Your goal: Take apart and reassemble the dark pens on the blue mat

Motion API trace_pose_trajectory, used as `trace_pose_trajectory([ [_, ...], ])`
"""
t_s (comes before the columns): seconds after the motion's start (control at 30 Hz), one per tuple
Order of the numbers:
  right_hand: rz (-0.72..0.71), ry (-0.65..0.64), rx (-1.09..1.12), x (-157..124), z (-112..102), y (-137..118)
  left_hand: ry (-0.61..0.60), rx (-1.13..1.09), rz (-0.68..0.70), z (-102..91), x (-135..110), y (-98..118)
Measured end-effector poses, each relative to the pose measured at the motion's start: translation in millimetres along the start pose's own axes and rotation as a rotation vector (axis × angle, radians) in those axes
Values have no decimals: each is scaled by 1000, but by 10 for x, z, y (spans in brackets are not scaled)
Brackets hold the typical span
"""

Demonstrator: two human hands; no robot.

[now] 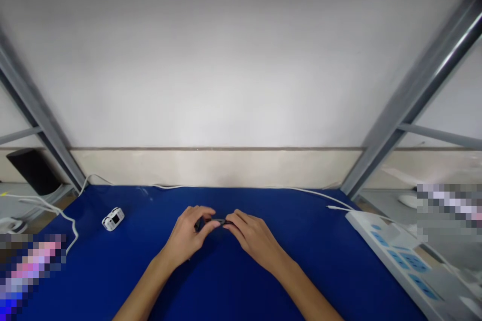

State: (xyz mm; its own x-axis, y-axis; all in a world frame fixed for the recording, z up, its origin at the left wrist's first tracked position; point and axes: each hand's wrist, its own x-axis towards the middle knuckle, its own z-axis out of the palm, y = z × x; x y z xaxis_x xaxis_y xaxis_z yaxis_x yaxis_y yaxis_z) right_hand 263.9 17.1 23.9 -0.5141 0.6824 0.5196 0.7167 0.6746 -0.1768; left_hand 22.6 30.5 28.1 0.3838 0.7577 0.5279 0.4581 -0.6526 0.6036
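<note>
Just above the middle of the blue tabletop [226, 281], my left hand [190, 233] and my right hand [248, 235] meet at a small, thin, dark object [221, 221]. Fingers cover most of it, so its kind cannot be made out. My left thumb presses against its left part, with the left fingers curled over a dark portion behind. On the other side, my right thumb and fingertips pinch the right end.
A small white device [113, 219] with a dark screen lies at the left. White cables [316, 192] run along the back edge. At the right stands a white panel with blue markings [391, 256]. Grey metal posts [410, 95] flank the table before a white wall [226, 60].
</note>
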Motion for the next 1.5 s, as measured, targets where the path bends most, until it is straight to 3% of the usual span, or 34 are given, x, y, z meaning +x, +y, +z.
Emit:
trace_pose_trajectory([
  [0.2,41,15,-7,-13,37,13,44,-137,-67,17,12,-10],
  [0.67,31,48,-9,-12,-2,17,14,-319,-180,56,35,23],
  [0.8,24,31,-8,-23,17,36,-52,-323,-284,59,43,17],
  [0.93,32,28,3,-31,21,42,12,-335,-273,96,41,-10],
  [1.33,19,10,59,-12,-48,18,-27,-308,-271,63,40,-6],
  [1.5,110,-8,274,-11,-92,-11,-22,-297,-191,47,22,0],
])
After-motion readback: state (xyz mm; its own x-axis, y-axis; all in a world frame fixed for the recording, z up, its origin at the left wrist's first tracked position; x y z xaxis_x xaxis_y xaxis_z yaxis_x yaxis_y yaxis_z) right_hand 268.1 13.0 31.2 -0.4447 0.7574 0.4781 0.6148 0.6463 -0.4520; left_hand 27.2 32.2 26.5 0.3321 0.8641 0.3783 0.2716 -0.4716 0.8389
